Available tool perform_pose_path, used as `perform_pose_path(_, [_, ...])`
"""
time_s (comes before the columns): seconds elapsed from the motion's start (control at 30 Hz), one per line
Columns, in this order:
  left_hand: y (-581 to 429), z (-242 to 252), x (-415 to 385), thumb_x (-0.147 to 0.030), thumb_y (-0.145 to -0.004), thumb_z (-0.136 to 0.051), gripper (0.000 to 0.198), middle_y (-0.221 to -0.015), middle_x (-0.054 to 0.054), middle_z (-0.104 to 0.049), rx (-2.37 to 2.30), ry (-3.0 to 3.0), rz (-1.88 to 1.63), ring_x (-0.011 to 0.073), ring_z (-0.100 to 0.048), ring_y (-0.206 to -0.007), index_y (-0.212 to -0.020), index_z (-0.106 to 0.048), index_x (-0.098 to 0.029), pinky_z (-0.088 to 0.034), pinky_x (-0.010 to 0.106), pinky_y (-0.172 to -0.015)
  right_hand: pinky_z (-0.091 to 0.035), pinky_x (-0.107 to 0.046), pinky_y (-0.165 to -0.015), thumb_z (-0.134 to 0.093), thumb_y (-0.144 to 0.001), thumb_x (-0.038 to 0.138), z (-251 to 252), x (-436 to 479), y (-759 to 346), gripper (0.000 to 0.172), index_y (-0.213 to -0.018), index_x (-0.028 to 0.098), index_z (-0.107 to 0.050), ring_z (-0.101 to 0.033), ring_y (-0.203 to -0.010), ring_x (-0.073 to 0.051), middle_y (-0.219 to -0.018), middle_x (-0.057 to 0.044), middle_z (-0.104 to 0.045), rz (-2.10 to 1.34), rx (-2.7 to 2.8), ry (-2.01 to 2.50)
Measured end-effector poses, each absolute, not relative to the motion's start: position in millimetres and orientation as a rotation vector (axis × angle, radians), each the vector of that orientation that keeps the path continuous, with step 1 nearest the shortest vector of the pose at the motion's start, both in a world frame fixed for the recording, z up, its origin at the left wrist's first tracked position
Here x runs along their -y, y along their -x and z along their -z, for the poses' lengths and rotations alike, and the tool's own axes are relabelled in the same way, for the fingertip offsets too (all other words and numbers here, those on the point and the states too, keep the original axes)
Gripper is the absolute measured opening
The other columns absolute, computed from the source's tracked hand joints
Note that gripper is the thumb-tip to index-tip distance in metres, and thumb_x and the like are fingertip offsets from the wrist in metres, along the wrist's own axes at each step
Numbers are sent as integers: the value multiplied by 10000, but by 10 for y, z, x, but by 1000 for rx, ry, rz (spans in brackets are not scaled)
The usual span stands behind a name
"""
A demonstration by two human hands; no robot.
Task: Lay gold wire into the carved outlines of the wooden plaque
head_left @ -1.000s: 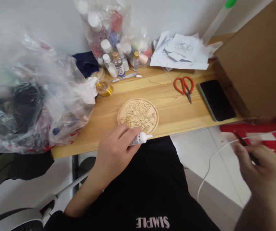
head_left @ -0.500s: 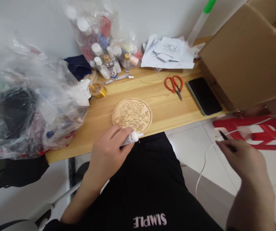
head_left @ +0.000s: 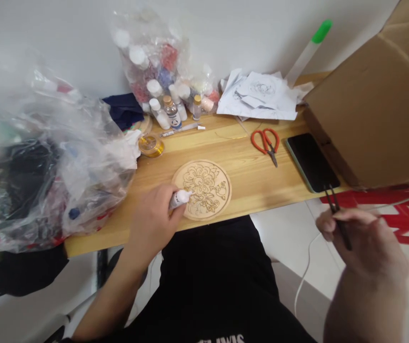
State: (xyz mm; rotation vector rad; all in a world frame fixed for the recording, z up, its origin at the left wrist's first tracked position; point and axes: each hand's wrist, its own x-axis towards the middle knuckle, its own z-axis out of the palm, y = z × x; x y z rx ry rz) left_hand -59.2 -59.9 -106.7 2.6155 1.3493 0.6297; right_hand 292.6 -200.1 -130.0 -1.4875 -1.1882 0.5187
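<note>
Tube point(head_left: 180, 199), white, centre: held in curled left hand point(head_left: 154, 214); nozzle point(head_left: 188, 194) shifted from lower rim of carved wooden disc point(head_left: 211, 175) to above its pattern, bringing it to the carving; contact cannot be told. Disc: centre, on bench point(head_left: 256, 188). Tweezers point(head_left: 342, 228), dark, lower right: pinched by right hand point(head_left: 368, 240), prongs now showing apart.

On your black shirt point(head_left: 240, 317), white capitals point(head_left: 231, 339) stand upside down to the view, cut by its lower edge; you can make out S, I, M, the rest is lost. The white nozzle tube point(head_left: 178, 199) in your left hand point(head_left: 156, 212) bears dark print too small to read. The brown-capped bottle point(head_left: 173, 116) has a label point(head_left: 175, 122) with illegible dark marks.
</note>
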Motion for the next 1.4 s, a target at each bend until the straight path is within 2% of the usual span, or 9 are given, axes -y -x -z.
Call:
perform_pose_path(0.1, [477,1133,245,-276,-892,-535,94,-713,21,-617,-1409,-2685,-527,182,-592,-641,-869,-536,-184,-391,269,-542,-447,-303,-419,-594,-854,504,1203,1499,-2719,264,-886,308,-768,-643,-502,-173,-630,-68,-703,-976,1170,1083])
perform_pose_path(0.2, [320,1212,-129,-216,-860,-551,70,-809,42,-661,-1485,-2675,-324,199,-623,-720,-924,-560,-188,-395,272,-575,-487,-320,-566,-608,-860,445,1062,933,-2427,234,-905,266,-751,-699,-691,-161,-821,-24,-750,-1229,1158,1046])
perform_pose_path(0.37, [228,1404,-433,-161,-844,-532,170,-928,52,-700,-1476,-2653,-260,207,-655,-789,-1002,-580,-203,-414,269,-592,-493,-258,-553,-712,-787,374,1027,99,-2048,200,-888,202,-695,-618,-601,-103,-735,7,-695,-1206,1192,1071])
perform_pose_path(0.47, [290,1516,-432,-335,-885,-549,252,-929,52,-706,-1485,-2625,-372,207,-669,-777,-1095,-559,-196,-429,267,-597,-478,-251,-561,-691,-805,259,1238,-190,-1972,222,-1000,231,-589,-603,-553,-92,-651,61,-637,-1152,1317,1096])
perform_pose_path(0.6, [368,1570,-403,-531,-920,-455,391,-853,46,-702,-1376,-2639,-584,198,-671,-735,-1032,-575,-176,-427,269,-584,-441,-254,-538,-650,-809,204,1595,-295,-1961,372,-1114,254,-442,-588,-525,-97,-644,96,-602,-1073,1393,1235])
perform_pose_path(0.8, [385,1550,-384,-445,-968,-420,319,-908,56,-703,-1236,-2691,-724,179,-665,-770,-1033,-568,-171,-445,277,-629,-398,-274,-578,-587,-837,191,1742,-292,-1977,237,-1071,185,-547,-499,-553,-103,-633,62,-536,-781,1633,1360])
perform_pose_path(1.03, [358,1626,-390,-390,-903,-567,217,-856,46,-674,-1309,-2724,-780,198,-637,-768,-979,-587,-187,-433,303,-657,-473,-395,-795,-626,-800,165,1761,-335,-2003,137,-922,195,-681,-599,-888,-239,-902,-69,-660,-414,1987,1516])
perform_pose_path(1.2, [359,1574,-372,-395,-839,-656,222,-825,29,-649,-1388,-2518,-870,194,-623,-788,-930,-618,-197,-449,315,-711,-453,-450,-806,-614,-839,256,1744,-320,-1970,157,-956,190,-696,-573,-944,-287,-953,-104,-653,-231,2029,1555])
perform_pose_path(1.4, [400,1388,-397,-449,-813,-654,256,-597,-59,-621,-1302,-1592,-1093,81,-549,-435,-813,-624,-195,-406,214,-424,-456,-328,-760,-489,-941,270,1641,-206,-1815,231,-1072,165,-647,-595,-837,-179,-878,-51,-651,-479,2092,1151])
